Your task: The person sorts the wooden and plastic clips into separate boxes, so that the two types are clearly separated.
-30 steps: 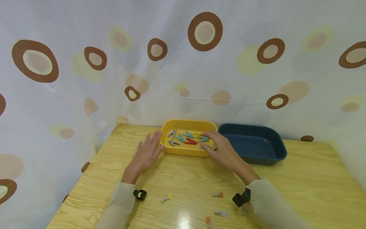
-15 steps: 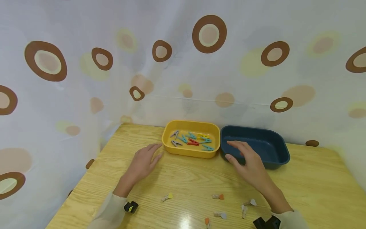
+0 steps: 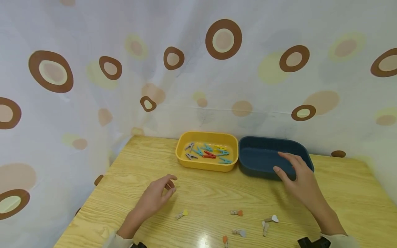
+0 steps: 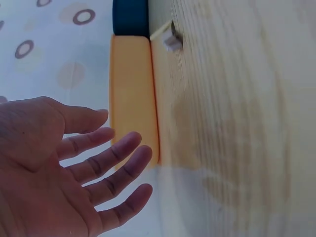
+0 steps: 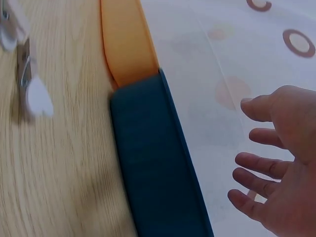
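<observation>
My left hand (image 3: 156,198) has drawn back from the yellow tray (image 3: 183,160) and now hovers low over the worktop (image 3: 201,193), fingers loosely curled and holding nothing. The coloured pegs (image 3: 206,152) all lie in that tray, so it looks finished with. My right hand (image 3: 299,181) has moved off the yellow tray to the near rim of the empty blue tray (image 3: 257,168), fingers spread and relaxed. The small wooden clips (image 3: 237,213) lie loose on the worktop between my hands, untouched.
</observation>
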Motion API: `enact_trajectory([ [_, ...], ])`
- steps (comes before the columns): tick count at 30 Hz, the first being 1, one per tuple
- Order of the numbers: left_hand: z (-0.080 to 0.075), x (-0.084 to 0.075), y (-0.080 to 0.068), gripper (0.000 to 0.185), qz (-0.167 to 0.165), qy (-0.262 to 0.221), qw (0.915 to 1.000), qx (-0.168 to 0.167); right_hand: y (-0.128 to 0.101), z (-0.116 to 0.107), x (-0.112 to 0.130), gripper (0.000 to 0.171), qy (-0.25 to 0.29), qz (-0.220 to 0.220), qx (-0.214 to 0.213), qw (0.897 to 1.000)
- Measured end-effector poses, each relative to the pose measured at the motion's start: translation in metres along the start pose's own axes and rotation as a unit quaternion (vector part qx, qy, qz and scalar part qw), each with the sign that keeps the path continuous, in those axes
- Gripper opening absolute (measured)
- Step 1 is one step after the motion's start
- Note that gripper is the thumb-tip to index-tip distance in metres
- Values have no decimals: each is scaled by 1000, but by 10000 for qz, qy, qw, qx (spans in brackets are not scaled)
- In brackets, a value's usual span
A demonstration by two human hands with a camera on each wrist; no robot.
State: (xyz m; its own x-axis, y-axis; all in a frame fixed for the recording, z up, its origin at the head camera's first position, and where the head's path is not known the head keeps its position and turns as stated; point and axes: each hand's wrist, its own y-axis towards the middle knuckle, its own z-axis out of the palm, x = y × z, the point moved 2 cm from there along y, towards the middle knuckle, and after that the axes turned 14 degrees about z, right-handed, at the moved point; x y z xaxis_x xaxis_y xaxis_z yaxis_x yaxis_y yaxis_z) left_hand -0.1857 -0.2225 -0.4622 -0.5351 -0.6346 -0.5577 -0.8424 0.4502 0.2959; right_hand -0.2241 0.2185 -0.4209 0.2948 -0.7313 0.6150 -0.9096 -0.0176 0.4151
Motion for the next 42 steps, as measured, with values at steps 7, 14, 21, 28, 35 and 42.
enact_trajectory([
  [7, 13, -10, -11, 15, 140, -710, 9970, 291, 2, -10, -36, 55, -290, 344, 72, 9990],
  [14, 23, -22, -23, 17, -10, -734, 9954, 614, 0, -17, -65, 64, -627, 646, 329, 9954],
  [21, 31, -33, -26, 15, 52, -751, 9946, 710, -1, -23, -83, 70, -892, 846, 727, 9898],
  [28, 34, -33, -27, 17, 89, -559, 9947, 860, -3, -25, -93, 76, -1001, 1086, 1136, 9825],
  [35, 35, -32, -26, 11, 79, -463, 9962, 731, -4, -30, -101, 80, -1119, 1170, 1405, 9767],
  [42, 33, -30, -24, 5, 68, -578, 9964, 616, -4, -34, -103, 82, -1121, 1237, 1631, 9724],
])
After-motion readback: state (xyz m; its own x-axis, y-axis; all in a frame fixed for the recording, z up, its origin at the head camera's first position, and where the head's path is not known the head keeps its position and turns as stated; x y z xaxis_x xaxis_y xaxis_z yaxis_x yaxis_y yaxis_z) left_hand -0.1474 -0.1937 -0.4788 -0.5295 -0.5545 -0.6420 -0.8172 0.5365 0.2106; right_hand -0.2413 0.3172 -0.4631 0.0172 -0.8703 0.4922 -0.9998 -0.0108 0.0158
